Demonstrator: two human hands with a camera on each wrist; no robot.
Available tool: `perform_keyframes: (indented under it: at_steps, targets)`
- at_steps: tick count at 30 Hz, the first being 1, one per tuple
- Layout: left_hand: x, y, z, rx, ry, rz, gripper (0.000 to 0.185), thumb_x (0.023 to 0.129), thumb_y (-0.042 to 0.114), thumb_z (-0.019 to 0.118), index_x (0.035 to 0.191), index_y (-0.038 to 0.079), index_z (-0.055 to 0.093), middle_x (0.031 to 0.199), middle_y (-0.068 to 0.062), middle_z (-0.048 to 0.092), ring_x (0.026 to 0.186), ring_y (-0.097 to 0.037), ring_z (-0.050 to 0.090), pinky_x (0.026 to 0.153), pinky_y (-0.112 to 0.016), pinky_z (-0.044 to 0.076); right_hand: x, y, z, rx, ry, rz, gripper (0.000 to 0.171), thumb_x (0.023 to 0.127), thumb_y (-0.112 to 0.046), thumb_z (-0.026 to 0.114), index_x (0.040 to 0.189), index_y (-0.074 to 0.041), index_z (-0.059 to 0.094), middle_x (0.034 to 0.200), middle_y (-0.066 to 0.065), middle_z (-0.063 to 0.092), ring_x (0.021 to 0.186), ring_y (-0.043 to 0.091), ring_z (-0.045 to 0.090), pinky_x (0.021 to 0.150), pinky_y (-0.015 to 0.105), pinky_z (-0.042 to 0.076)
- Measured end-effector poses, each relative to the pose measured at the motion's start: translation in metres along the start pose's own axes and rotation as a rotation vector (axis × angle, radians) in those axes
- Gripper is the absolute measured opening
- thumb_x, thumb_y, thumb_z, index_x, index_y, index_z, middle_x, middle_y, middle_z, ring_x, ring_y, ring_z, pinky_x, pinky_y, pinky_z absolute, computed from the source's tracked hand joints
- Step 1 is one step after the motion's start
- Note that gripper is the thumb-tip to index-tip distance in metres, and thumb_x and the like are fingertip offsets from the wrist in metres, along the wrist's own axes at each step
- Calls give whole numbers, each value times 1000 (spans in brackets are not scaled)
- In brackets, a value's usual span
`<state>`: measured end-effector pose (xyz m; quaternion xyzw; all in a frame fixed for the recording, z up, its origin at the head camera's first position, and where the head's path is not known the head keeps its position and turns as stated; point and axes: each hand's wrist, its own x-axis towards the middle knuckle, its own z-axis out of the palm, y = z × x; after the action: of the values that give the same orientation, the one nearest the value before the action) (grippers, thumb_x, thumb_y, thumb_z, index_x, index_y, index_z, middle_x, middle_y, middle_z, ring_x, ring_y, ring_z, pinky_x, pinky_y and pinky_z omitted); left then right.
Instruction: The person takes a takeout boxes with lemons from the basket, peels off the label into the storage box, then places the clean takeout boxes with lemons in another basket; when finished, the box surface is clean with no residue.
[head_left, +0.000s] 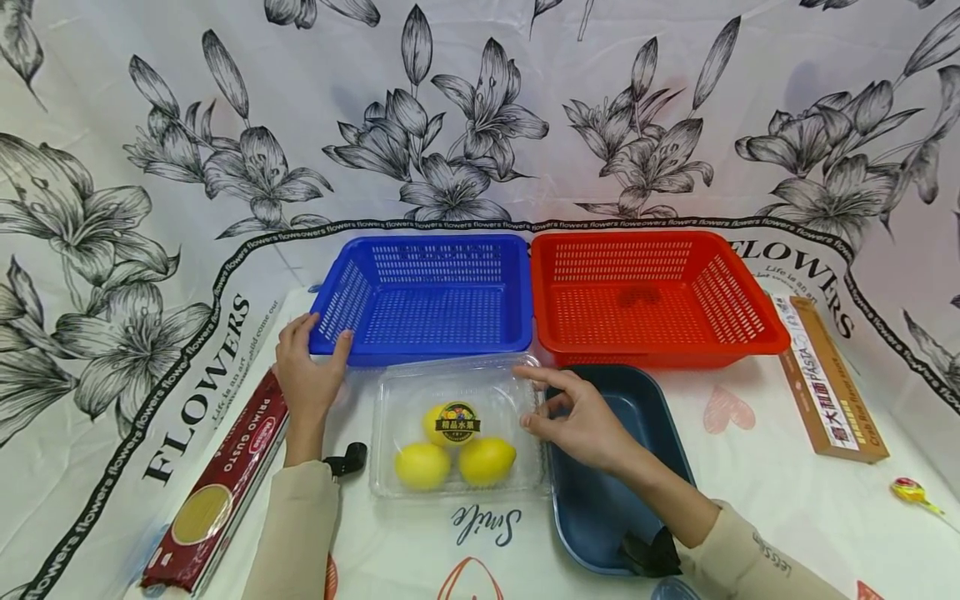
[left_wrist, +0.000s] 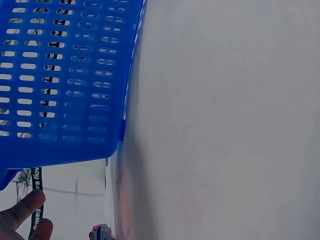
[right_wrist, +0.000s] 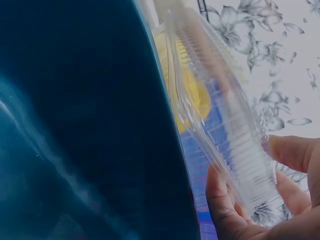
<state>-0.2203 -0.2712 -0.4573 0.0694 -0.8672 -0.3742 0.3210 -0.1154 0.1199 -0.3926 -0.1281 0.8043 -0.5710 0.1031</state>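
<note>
A clear plastic box (head_left: 480, 383) with a black-and-gold label lies on the cloth, with 3 lemons (head_left: 487, 461) showing through it. My right hand (head_left: 581, 417) pinches the box at its right side, thumb and fingers on either side of the plastic edge in the right wrist view. Under that hand is a dark blue rectangular tray (head_left: 611, 508). My left hand (head_left: 311, 383) is at the front left corner of the blue basket (head_left: 420, 358), its thumb and fingers spread. In the left wrist view, fingertips (left_wrist: 35, 200) appear just below the basket's corner.
A red basket (head_left: 652, 354) stands right of the blue one. Red spaghetti packaging (head_left: 225, 492) lies at the left, a pasta box (head_left: 832, 383) and a wrapped lollipop (head_left: 909, 490) at the right. Flower-printed cloth (head_left: 465, 192) hangs behind and at both sides.
</note>
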Motion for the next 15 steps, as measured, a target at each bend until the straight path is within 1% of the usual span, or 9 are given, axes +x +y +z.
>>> perform_keyframes:
  at_steps: [6, 10, 15]
  targets:
    - [1, 0, 0, 4, 4, 2, 66, 90, 45, 71, 144, 10, 57, 150, -13, 52, 139, -36, 44, 101, -61, 30, 2, -1, 1, -32, 3, 55, 59, 87, -12, 80, 141, -24, 62, 128, 18, 54, 84, 24, 59, 65, 33, 58]
    - [1, 0, 0, 4, -1, 0, 66, 90, 46, 70, 144, 10, 57, 150, -13, 52, 139, -36, 45, 101, -62, 30, 4, -2, 3, -100, -5, 70, 59, 85, -16, 82, 140, -23, 62, 126, 17, 58, 79, 21, 60, 64, 32, 56]
    - [1, 2, -1, 4, -4, -1, 66, 90, 46, 70, 144, 10, 57, 150, -13, 52, 139, -37, 45, 102, -62, 30, 8, -2, 1, -185, -30, 73, 59, 85, -21, 83, 140, -22, 61, 122, 18, 61, 73, 19, 60, 64, 31, 56]
